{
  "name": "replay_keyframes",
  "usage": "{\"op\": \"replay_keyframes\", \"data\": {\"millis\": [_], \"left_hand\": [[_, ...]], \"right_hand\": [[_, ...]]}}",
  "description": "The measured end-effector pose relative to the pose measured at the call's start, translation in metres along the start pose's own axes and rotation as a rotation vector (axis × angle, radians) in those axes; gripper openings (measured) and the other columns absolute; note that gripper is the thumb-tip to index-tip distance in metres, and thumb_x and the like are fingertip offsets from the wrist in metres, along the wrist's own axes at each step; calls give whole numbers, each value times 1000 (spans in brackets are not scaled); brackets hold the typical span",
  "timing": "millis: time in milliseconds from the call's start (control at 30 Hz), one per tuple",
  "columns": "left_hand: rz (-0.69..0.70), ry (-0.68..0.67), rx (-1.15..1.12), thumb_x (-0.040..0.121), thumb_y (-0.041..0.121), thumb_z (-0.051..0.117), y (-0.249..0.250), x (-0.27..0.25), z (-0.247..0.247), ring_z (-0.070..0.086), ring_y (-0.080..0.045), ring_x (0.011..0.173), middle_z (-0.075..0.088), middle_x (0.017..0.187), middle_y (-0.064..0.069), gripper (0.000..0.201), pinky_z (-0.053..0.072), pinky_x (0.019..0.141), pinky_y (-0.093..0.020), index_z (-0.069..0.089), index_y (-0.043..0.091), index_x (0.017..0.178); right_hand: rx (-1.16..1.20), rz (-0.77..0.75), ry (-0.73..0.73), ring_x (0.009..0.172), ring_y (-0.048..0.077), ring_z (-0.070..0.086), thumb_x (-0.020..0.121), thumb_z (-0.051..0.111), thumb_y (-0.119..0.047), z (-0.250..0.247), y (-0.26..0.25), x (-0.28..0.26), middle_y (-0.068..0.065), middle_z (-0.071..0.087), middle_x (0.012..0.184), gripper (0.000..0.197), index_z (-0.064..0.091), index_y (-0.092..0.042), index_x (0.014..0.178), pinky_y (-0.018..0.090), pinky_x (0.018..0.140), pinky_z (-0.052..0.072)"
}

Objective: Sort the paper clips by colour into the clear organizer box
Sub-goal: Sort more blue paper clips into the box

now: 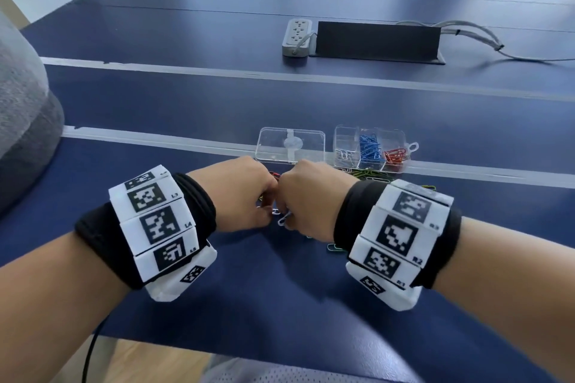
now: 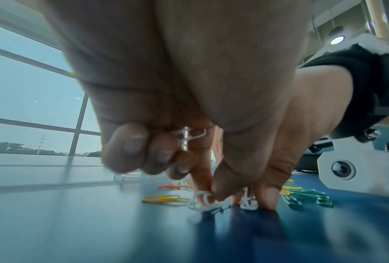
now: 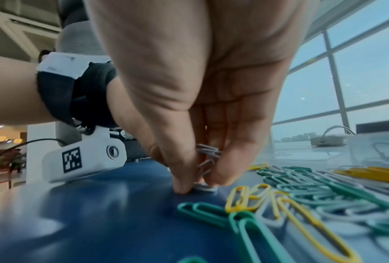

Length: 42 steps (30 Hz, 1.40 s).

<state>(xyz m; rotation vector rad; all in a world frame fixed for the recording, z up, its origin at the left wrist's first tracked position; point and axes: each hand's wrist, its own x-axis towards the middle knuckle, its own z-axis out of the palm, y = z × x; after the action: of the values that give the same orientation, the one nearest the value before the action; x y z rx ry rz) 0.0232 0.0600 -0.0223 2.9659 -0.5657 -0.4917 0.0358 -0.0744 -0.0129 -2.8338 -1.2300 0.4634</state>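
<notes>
Both hands, left [image 1: 241, 193] and right [image 1: 306, 196], pinch white clips [image 1: 281, 217] on the desk [image 1: 280, 283]; I'm mid white-gathering. Next: lift them to the box [image 1: 370, 148], white compartment.

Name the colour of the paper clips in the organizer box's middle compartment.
Blue paper clips, clearest in the head view.

The clear box [image 1: 370, 146] sits open on the blue table, its lid [image 1: 291, 145] lying flat just to its left. Inside, white clips [image 1: 344, 153] fill the near left cell, blue clips [image 1: 369, 146] the middle, red clips [image 1: 395, 155] the right. In front, green clips [image 3: 301, 179] and yellow clips [image 3: 247, 197] lie loose in a heap. A few linked white clips [image 3: 208, 160] hang upright, their lowest one touching the table.
</notes>
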Motion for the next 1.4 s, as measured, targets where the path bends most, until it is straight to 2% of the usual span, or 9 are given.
{"op": "replay_keyframes", "data": {"millis": [133, 267, 367, 500, 833, 1067, 1200, 1333, 1400], "left_hand": [[14, 29, -31, 82, 26, 61, -1, 0, -2, 56, -19, 76, 63, 79, -1, 22, 47, 72, -29, 51, 24, 62], [16, 69, -33, 83, 23, 61, 2, 1, -2, 57, -18, 80, 67, 85, 0, 15, 40, 71, -23, 59, 23, 68], [25, 81, 18, 85, 26, 56, 4, 4, 0, 60, -18, 92, 68, 95, 3, 14, 44, 80, -25, 68, 21, 92], [1, 64, 14, 84, 22, 53, 3, 4, 1, 61, -20, 90, 69, 92, 1, 17, 49, 82, -29, 69, 19, 87], [-45, -71, 118, 75, 20, 51, 15, 4, -2, 59, -29, 82, 53, 72, -1, 7, 51, 70, -31, 52, 17, 69], [-22, -43, 111, 85, 29, 51, 17, 5, -1, 59, -23, 83, 69, 88, -2, 20, 52, 79, -32, 67, 17, 85], [-23, -69, 96, 83, 34, 61, 17, 6, -4, 59, -20, 86, 69, 92, 0, 18, 51, 78, -29, 71, 22, 94], [-10, -86, 91, 81, 32, 66, 12, 6, -3, 60, -20, 88, 69, 95, 0, 20, 51, 80, -31, 71, 21, 97], [-6, -101, 97, 78, 32, 69, 10, 6, -2, 60, -20, 92, 67, 96, 2, 22, 49, 79, -29, 70, 22, 98]], "right_hand": [[-6, -34, 24, 50, 18, 28, 86, 55, -12, 3, -4, -2, -2, 26, 61, 17, 61, -13, 102, 22, 45, 25], [-21, -2, 7, 49, 18, 32, 83, 56, -15, 0, -3, -2, 0, 30, 61, 20, 64, -10, 101, 21, 45, 25], [48, 85, 54, 71, 30, 57, 79, 57, -19, -12, 12, -2, 7, 55, 74, 21, 71, -15, 95, 24, 61, 44], [151, 312, 224, 84, 29, 66, 77, 59, -19, -28, 54, -1, 9, 74, 88, 21, 76, -18, 88, 27, 78, 53], [139, 532, 175, 93, 33, 65, 81, 59, -15, -26, 87, 15, 13, 68, 103, 23, 70, -9, 100, 32, 82, 55], [238, 499, 214, 101, 32, 62, 84, 59, -18, -30, 88, 11, 10, 63, 114, 28, 68, -25, 110, 28, 83, 47], [277, 477, 252, 95, 29, 63, 84, 55, -15, -33, 88, 0, 8, 68, 103, 27, 71, -26, 103, 29, 90, 50], [233, 463, 248, 71, 24, 58, 81, 54, -12, -32, 88, -19, 1, 60, 64, 23, 76, -16, 87, 28, 81, 54], [167, 464, 197, 72, 27, 62, 79, 55, -12, -27, 89, -26, 5, 64, 64, 20, 75, -12, 80, 26, 76, 53]]}}
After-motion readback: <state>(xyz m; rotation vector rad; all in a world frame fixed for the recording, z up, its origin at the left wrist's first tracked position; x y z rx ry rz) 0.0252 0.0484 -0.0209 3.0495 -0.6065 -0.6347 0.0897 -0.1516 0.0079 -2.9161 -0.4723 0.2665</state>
